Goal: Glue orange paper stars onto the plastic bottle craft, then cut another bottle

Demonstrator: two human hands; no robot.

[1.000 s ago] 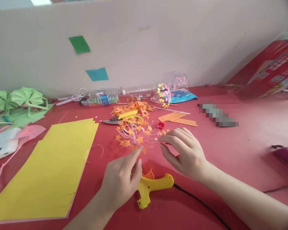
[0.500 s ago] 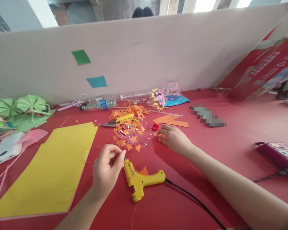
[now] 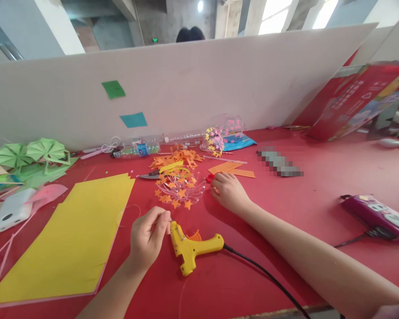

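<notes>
My left hand (image 3: pixel 149 237) is closed in a pinch beside the nozzle of a yellow hot glue gun (image 3: pixel 183 250); anything between the fingertips is too small to make out. The glue gun lies on its side with its black cord running to the lower right. Ahead of it sits a clear, splayed plastic bottle piece (image 3: pixel 197 191) covered with orange paper stars (image 3: pixel 181 193). Right of that, my right hand (image 3: pixel 231 193) rests low over the table with curled fingers, next to a red bottle cap ring (image 3: pixel 209 178). What its fingertips hold is hidden.
Yellow paper sheets (image 3: pixel 69 235) lie at left. Behind are a heap of orange scraps (image 3: pixel 182 157), a yellow cutter (image 3: pixel 171 166), orange strips (image 3: pixel 231 169) and a plastic bottle (image 3: pixel 142 149). A purple power strip (image 3: pixel 379 217) and red box (image 3: pixel 349 102) stand at right.
The view has tilted up a little. My right hand has closed in beside the red ring, and the small orange stars under its fingers are now hidden. My left hand stays pinched by the nozzle.
</notes>
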